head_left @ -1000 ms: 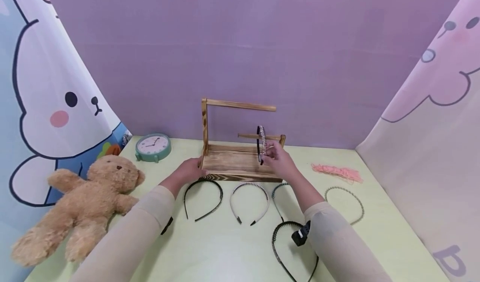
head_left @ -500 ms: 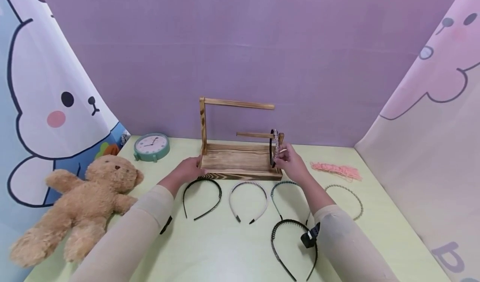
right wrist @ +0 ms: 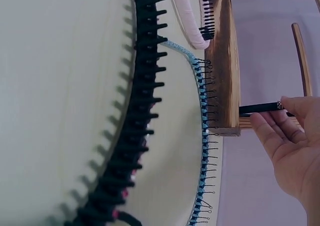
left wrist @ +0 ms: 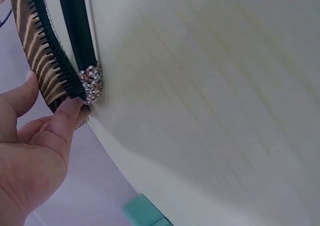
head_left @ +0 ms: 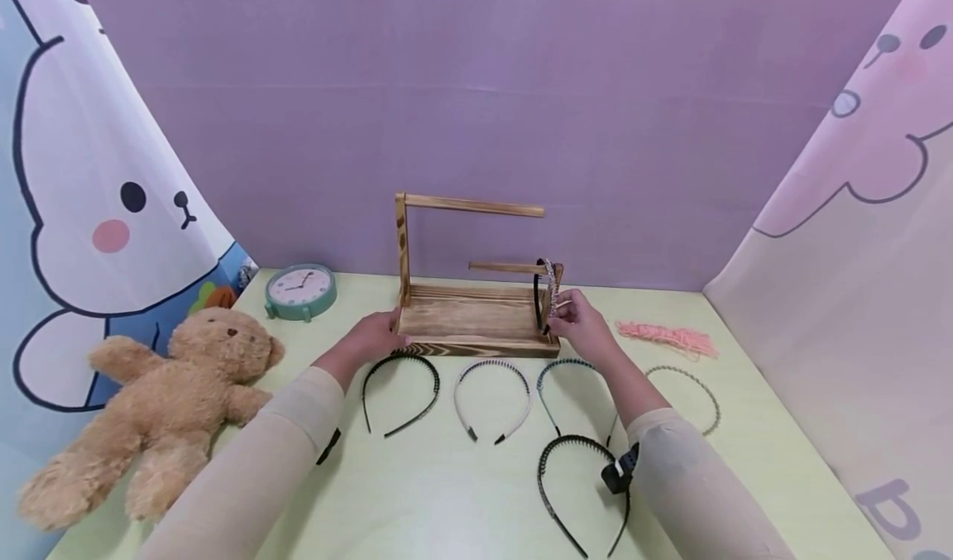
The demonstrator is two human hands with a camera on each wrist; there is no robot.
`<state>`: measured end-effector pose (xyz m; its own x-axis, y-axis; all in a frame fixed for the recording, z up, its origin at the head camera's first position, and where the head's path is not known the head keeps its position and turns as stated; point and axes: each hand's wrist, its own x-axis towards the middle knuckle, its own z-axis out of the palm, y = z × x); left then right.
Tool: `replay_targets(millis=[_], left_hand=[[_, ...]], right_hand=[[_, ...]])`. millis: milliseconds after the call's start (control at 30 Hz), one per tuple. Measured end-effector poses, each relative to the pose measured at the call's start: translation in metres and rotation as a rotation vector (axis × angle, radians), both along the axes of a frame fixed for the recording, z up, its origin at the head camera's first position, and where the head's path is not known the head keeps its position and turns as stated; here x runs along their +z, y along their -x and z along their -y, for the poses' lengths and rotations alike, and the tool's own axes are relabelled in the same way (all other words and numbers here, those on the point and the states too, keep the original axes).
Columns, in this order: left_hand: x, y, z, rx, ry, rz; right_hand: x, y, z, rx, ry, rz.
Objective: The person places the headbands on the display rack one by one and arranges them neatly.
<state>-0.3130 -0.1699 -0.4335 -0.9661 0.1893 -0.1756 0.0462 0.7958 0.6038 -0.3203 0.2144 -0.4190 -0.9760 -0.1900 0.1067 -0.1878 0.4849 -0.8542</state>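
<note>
A wooden rack [head_left: 476, 350] with a shallow tray base and two horizontal bars stands at the back of the table. My left hand [head_left: 370, 337] holds its left front corner; in the left wrist view a black toothed headband [left wrist: 55, 55] with a glittery edge lies right beside those fingers. On the lower bar [head_left: 502, 267] hangs a black headband with a sparkly face [head_left: 553, 287], close to the right post. My right hand [head_left: 584, 326] pinches its lower part between thumb and fingers. The right wrist view shows one dark end [right wrist: 260, 107] of it at the fingertips.
In front of the rack lie a white headband [head_left: 458, 394], a blue one [head_left: 547, 407], another black one [head_left: 547, 494] and a beaded one [head_left: 715, 399]. Pink yarn [head_left: 666, 337] lies right. A teal clock [head_left: 301, 292] and teddy bear [head_left: 186, 403] are left.
My right hand has moved right, sliding the sparkly headband along the lower bar up to the right post. My left hand stays at the rack's corner.
</note>
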Motion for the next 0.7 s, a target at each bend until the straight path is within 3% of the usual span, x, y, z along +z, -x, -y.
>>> replay_targets(millis=[400,700], left_hand=[[0.002,-0.001,-0.001,-0.010,-0.004,0.004],[0.001,-0.001,0.000,-0.005,-0.009,0.017]], right_hand=[[0.007,-0.007,-0.010,-0.023,-0.139,-0.024],[0.026,-0.031,-0.020,-0.015,-0.249,-0.044]])
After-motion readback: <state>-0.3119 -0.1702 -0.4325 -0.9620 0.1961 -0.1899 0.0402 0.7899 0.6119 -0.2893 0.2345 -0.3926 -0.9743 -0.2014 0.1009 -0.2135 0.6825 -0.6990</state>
